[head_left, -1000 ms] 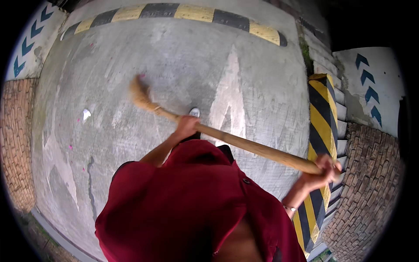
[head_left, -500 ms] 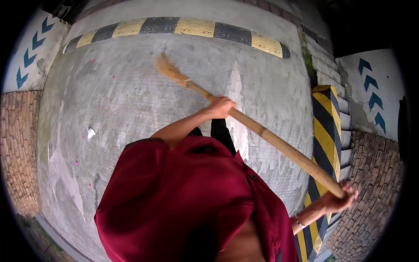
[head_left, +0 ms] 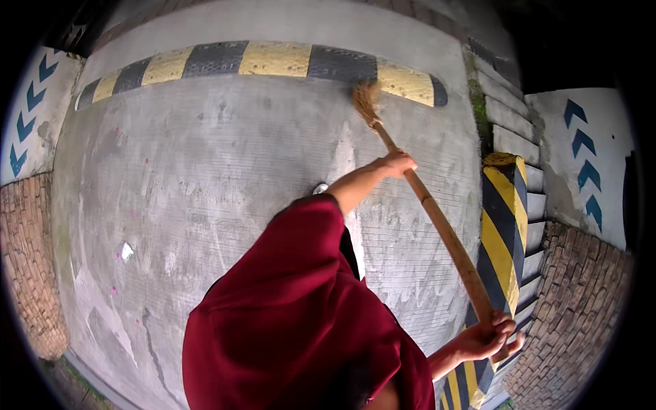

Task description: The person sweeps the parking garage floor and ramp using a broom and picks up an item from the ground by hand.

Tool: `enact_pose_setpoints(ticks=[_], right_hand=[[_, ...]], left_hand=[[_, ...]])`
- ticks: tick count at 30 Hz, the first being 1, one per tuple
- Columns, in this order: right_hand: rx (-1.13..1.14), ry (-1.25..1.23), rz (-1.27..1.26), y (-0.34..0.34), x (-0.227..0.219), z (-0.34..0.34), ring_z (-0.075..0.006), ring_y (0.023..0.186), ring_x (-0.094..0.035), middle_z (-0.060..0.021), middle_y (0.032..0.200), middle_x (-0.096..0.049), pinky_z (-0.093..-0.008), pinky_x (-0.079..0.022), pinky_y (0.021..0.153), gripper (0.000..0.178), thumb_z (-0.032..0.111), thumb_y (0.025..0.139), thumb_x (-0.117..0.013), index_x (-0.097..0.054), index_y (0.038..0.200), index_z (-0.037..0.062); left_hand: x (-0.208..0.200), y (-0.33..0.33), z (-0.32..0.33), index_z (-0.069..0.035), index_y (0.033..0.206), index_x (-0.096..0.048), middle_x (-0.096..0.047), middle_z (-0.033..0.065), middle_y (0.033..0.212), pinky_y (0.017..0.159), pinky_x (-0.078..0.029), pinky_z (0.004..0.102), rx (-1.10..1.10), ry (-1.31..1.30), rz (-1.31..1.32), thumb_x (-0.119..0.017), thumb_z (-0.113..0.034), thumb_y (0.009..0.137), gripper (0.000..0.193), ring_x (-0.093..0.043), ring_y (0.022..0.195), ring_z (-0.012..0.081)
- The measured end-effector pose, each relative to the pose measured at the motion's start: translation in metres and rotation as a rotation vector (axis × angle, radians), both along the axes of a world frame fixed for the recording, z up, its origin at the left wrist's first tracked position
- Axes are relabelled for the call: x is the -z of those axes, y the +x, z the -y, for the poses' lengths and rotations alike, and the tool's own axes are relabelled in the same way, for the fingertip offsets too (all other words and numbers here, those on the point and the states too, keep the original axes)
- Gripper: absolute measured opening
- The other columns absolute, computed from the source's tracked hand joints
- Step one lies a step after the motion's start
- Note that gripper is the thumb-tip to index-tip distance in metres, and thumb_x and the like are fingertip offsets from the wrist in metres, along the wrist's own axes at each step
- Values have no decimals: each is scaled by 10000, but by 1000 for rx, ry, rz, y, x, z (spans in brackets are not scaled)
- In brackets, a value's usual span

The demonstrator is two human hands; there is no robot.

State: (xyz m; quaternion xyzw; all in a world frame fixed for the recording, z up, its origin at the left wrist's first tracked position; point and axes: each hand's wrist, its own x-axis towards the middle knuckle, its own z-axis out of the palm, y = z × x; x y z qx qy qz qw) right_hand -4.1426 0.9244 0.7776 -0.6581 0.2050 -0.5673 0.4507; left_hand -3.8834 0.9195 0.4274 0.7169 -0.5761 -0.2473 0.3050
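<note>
A long-handled broom (head_left: 447,236) slants across the right half of the view, its handle a thick bamboo-like pole. My left hand (head_left: 398,164) is closed round the lower part of the handle, a short way above the bristles. Close to the handle's upper end, at the lower right, my right hand (head_left: 486,339) is wrapped round the pole. The straw bristles (head_left: 366,101) are at the near edge of the speed bump (head_left: 277,60), blurred at their tips. Part of my shoe shows behind my left arm.
Yellow-and-black striped barrier (head_left: 501,225) stands at the right, beside steps (head_left: 517,140). Brick walls (head_left: 31,253) and white walls with chevrons flank the concrete ground (head_left: 205,171). A white scrap (head_left: 127,251) and several tiny pink bits lie on the left.
The bristles have swept right and forward to the speed bump. My left hand has moved right with the handle, while my right hand has come slightly nearer and left.
</note>
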Motion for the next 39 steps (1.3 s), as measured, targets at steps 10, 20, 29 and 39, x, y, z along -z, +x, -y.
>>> enact_pose_setpoints(ticks=[10, 20, 29, 39], right_hand=[[-1107, 382, 186, 176, 26, 56, -79, 422, -355, 2, 546, -371, -204, -326, 385, 309, 79, 713, -512, -404, 995, 18], [-721, 606, 98, 191, 34, 42, -91, 500, -375, 0, 601, -377, -225, -359, 484, 241, 84, 748, -493, -435, 973, 20], [-268, 27, 257, 44, -103, 58, -129, 483, -397, -43, 557, -352, -280, -388, 556, 129, 55, 592, -452, -392, 705, 45], [360, -113, -171, 140, 60, 103, -99, 505, -413, -4, 555, -384, -224, -380, 516, 97, 91, 692, -433, -394, 763, 38]], left_hand=[[-6, -20, -282, -73, 750, -500, -523, 99, 778, 748, -367, 410, -1026, 130, 118, -549, -47, 581, 177, -497, 829, 299], [-65, 23, -330, -77, 645, -476, -526, 63, 632, 668, -381, 373, -890, 91, 72, -542, -18, 599, 100, -515, 688, 266], [-112, 72, -74, -85, 637, -438, -484, 45, 598, 629, -335, 353, -266, -496, -106, -548, 12, 510, 194, -510, 659, 236], [42, 149, 219, -146, 648, -411, -504, 7, 658, 712, -344, 333, 169, -275, -19, -614, -87, 606, 215, -521, 756, 181]])
